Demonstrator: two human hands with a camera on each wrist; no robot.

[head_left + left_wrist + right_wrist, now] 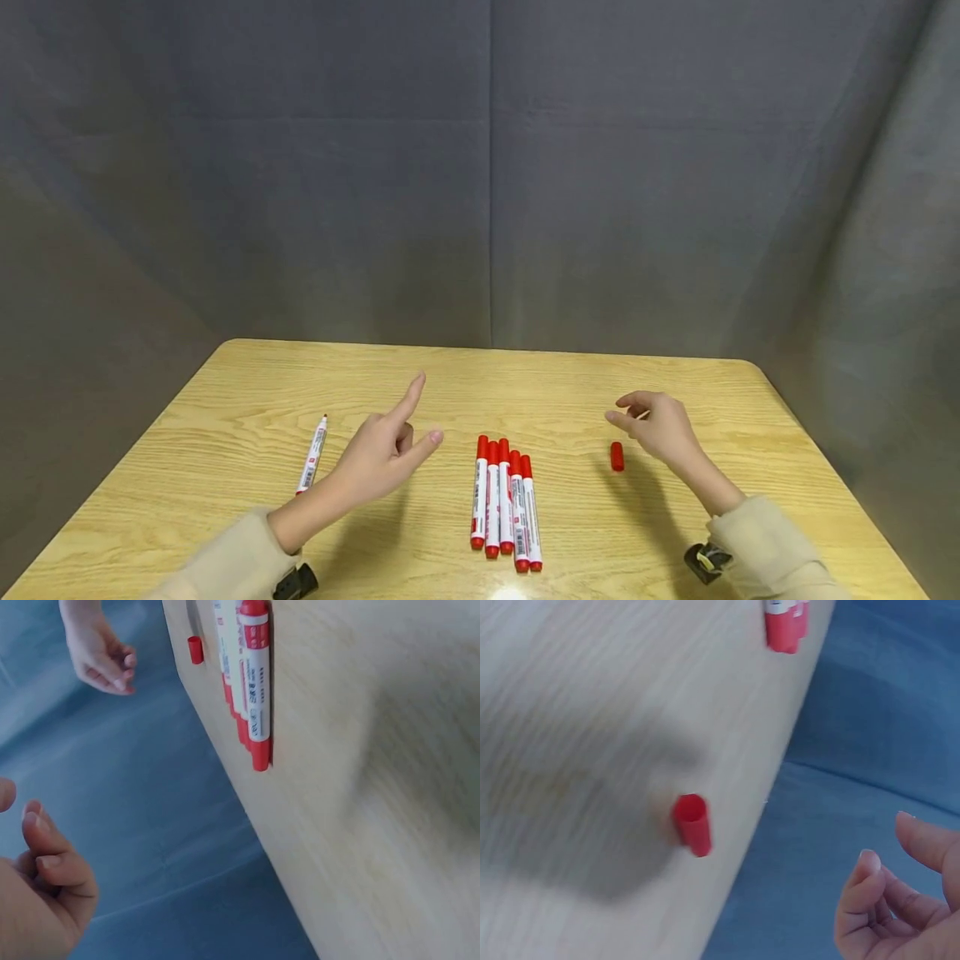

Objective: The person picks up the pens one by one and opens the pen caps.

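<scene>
My left hand point(382, 454) is over the table between an uncapped marker point(312, 454) and a row of capped markers, holding nothing. Its index finger and thumb stretch out while the other fingers bend inward. The uncapped marker is white with its tip pointing to the far edge; the left forearm hides its lower end. My right hand point(660, 425), fingers loosely bent and holding nothing, hovers just above and beside a loose red cap point(617, 457). In the right wrist view the cap point(693, 825) shows its hollow end, apart from the fingers.
Several red-capped white markers point(504, 504) lie side by side at the middle of the wooden table point(570, 383). Behind the table hangs a grey curtain point(480, 208). Both wrists wear dark straps under light sleeves point(772, 542).
</scene>
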